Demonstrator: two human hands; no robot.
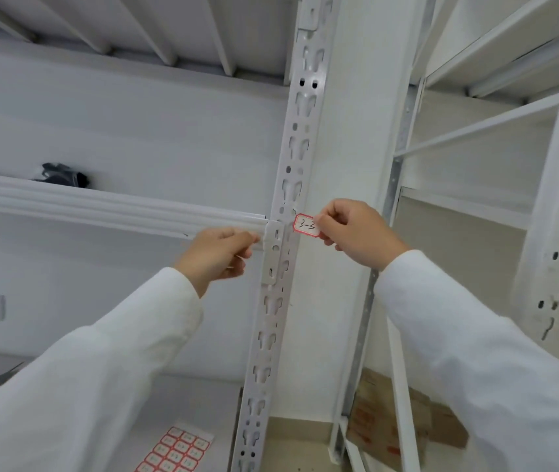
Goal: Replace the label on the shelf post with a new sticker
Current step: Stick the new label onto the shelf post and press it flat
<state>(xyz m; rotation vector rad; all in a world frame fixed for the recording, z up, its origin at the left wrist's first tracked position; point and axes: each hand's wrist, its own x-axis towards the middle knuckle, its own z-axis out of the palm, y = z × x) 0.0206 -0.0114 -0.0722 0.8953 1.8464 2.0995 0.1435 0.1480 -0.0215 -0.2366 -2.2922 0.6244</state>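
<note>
A red-bordered sticker point(306, 225) marked "3-3" is pinched at its right end between the thumb and fingers of the right hand point(356, 233) and is held just beside the right edge of the shelf post point(283, 240), level with the end of the shelf beam point(101, 207) on the left. The left hand point(218, 253) is curled with its fingertips pressed together against the bracket on the left face of the post; whether a scrap of the old label is caught between them cannot be told, since the view there is pale and soft.

The step in hand is judged to be the seating of the sticker on the post. It would be done well if the sticker were kept level, one edge were laid down first, and the rest were smoothed across so that no crease is trapped. The slots in the post are best avoided, as glue grips poorly over holes. A sheet of spare stickers point(176, 451) lies on the near lower shelf.
</note>
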